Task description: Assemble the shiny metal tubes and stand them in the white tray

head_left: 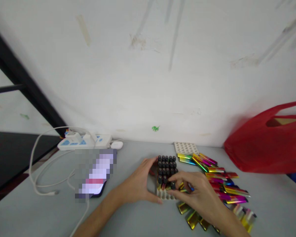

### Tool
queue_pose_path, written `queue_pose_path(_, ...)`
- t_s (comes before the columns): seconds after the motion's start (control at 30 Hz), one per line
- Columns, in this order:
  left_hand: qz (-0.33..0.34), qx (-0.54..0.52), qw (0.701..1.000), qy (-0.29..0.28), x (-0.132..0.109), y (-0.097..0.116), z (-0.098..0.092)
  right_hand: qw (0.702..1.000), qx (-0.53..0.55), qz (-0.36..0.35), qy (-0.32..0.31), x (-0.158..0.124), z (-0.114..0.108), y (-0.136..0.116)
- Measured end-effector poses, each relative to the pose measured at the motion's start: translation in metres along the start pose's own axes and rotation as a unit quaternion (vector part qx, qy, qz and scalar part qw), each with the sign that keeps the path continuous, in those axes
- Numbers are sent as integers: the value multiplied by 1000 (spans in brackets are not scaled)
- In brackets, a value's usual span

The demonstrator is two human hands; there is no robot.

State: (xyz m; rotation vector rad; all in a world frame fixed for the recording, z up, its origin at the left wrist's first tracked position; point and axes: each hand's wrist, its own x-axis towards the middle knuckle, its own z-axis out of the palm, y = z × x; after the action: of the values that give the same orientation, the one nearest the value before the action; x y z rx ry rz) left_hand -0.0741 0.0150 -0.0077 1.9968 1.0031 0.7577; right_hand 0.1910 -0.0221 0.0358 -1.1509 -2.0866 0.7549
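A pale tray (pixel 165 195) with round holes stands on the grey table, holding rows of upright tubes with black caps (pixel 167 164). My left hand (pixel 138 181) curves around the tray's left side, thumb apart from the fingers, near its front corner. Over the tray's right side, my right hand (pixel 196 191) pinches one black-capped piece (pixel 173 185) between thumb and fingers. The front row of holes shows bare. Shiny gold, magenta and green metallic pieces (pixel 233 190) lie scattered to the right, partly behind my right hand.
Behind the metallic pieces lies a second pale holed tray (pixel 186 148). A red bag (pixel 266 144) stands at the right. At the left are a phone (pixel 98 177), a white power strip (pixel 85 142) and white cables (pixel 34 164). A wall rises behind the table.
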Motion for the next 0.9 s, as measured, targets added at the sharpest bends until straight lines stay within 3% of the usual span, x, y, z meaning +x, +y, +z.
queue_pose_path(0.23, -13, 1, 1000, 0, -1, 1, 0, 998, 59, 7, 18, 1, 1, -2)
queue_pose_path(0.37, -16, -8, 1000, -3, 0, -1, 0, 994, 46, 40, 88, 2, -3, 0)
queue_pose_path(0.5, -19, -1, 1000, -3, 0, 0, 0, 979, -75, 104, 161, 5, -12, 16)
queue_pose_path(0.7, -26, -3, 1000, -5, 0, 0, -1, 939, -303, 118, 114, 1, -21, 46)
queue_pose_path(0.83, -24, -5, 1000, -6, 0, 0, 0, 930, -326, 113, 125, -9, -21, 55)
queue_pose_path(0.9, -20, -2, 1000, -7, 0, 0, 0, 942, -282, 108, 144, -13, -20, 55)
